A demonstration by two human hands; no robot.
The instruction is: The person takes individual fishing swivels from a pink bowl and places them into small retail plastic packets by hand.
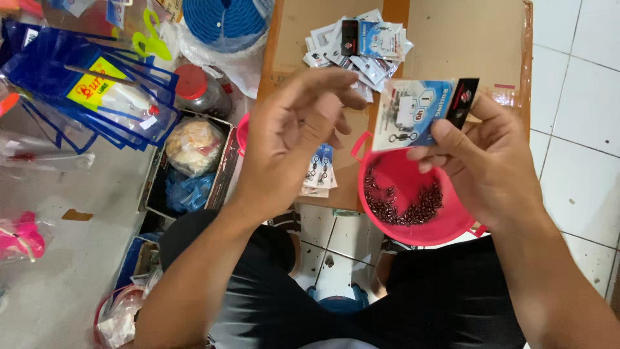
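Observation:
My right hand [484,165] pinches a small clear packet [413,113] with a blue-and-white card and black header, held above a pink plastic bowl [452,229]. The bowl holds several small dark metal swivels [403,203]. My left hand [290,136] hovers just left of the packet with fingers curled loosely and apart; nothing shows in it. Below that hand a few filled packets [318,174] lie on the brown cardboard [452,39]. A heap of similar packets [361,45] rests at the cardboard's far side.
Blue plastic bags with a yellow label [97,90] lie at left. A red-lidded jar [200,87], a blue rope coil [223,19] and an open box with bagged goods [190,161] stand nearby. White floor tiles [575,129] are at right.

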